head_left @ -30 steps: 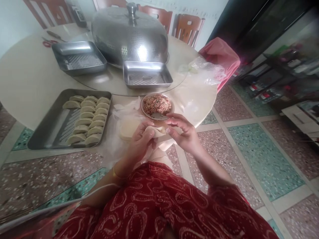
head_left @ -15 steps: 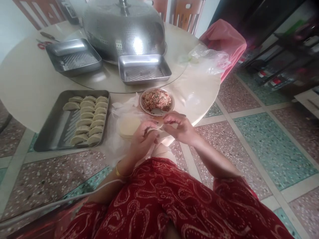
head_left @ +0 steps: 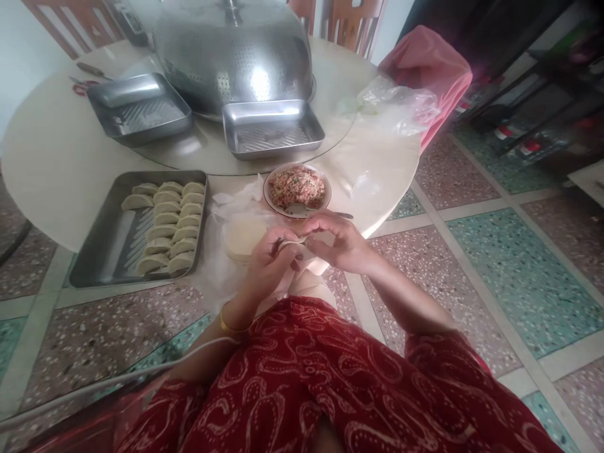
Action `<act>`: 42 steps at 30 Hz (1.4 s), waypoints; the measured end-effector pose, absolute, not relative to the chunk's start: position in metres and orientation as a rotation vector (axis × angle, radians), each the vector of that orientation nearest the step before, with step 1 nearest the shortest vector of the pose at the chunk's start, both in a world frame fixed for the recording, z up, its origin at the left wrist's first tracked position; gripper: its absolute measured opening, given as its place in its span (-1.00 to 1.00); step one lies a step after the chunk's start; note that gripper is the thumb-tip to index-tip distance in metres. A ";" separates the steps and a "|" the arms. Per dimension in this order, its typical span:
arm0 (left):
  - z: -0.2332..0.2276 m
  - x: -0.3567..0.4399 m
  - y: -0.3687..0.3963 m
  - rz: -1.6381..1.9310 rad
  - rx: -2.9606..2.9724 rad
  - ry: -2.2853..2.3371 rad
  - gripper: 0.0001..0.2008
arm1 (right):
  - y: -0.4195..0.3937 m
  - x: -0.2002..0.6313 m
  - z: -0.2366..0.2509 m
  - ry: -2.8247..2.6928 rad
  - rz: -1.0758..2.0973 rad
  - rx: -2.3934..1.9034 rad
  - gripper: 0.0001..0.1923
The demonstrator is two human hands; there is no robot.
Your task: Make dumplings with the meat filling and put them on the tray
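Between my left hand (head_left: 272, 261) and my right hand (head_left: 336, 240) is a pale dumpling (head_left: 302, 246), pinched at its edge by the fingers of both. Much of it is hidden behind my fingers. Just beyond my hands stands a bowl of minced filling (head_left: 297, 187), with a spoon whose handle (head_left: 342, 214) sticks out to the right. Left of my left hand, a stack of round dumpling wrappers (head_left: 243, 238) lies on a plastic bag (head_left: 214, 251). Farther left, a metal tray (head_left: 106, 242) holds rows of folded dumplings (head_left: 166, 218).
Two smaller metal trays (head_left: 141, 116) (head_left: 272, 151) stand toward the back, before a large perforated metal dome (head_left: 236, 63). Scissors (head_left: 82, 87) and a knife (head_left: 92, 69) lie at the back left. A crumpled clear bag (head_left: 396, 110) is near the right edge of the round table (head_left: 47, 163).
My right fingers have shifted slightly along the dumpling's edge, and more of the spoon handle shows. Both hands still pinch the dumpling; the view has moved a little.
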State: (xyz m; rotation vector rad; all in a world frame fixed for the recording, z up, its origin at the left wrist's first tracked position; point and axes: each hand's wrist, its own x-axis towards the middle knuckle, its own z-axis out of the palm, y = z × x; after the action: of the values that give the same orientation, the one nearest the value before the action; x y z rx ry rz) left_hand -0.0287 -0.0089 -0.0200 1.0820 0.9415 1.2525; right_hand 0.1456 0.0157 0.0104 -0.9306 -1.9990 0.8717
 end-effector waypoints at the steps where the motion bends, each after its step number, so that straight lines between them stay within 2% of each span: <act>1: -0.020 -0.029 -0.009 1.250 1.085 0.937 -0.82 | 0.015 0.145 0.011 -2.017 0.839 -0.944 -0.89; 9: -0.017 -0.028 -0.010 1.222 1.130 0.929 -0.83 | 0.007 0.138 0.010 -1.951 0.671 -1.153 -0.92; 11: -0.018 -0.029 -0.010 1.211 1.149 0.932 -0.84 | 0.008 0.139 0.010 -1.913 0.744 -1.147 -0.91; 16: -0.019 -0.029 -0.011 1.205 1.164 0.973 -0.85 | 0.015 0.145 0.010 -1.828 1.161 -1.104 -0.92; 18: -0.019 -0.029 -0.011 1.211 1.161 0.985 -0.84 | 0.015 0.146 0.011 -1.815 1.196 -1.103 -0.92; 32: -0.022 -0.030 -0.010 1.183 1.212 1.000 -0.79 | 0.006 0.140 0.013 -2.142 0.532 -1.044 -0.81; 37: -0.027 -0.031 -0.009 1.188 1.230 1.027 -0.75 | 0.006 0.139 0.021 -2.261 0.475 -1.021 -0.74; 42: -0.025 -0.030 -0.008 1.208 1.214 1.049 -0.70 | 0.006 0.140 0.021 -2.295 0.483 -0.907 -0.76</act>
State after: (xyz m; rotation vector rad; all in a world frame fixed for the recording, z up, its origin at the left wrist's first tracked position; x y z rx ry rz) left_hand -0.0299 -0.0078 -0.0246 1.2145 1.0487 1.2083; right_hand 0.1400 0.0060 0.0211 -0.9068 -2.2950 0.4828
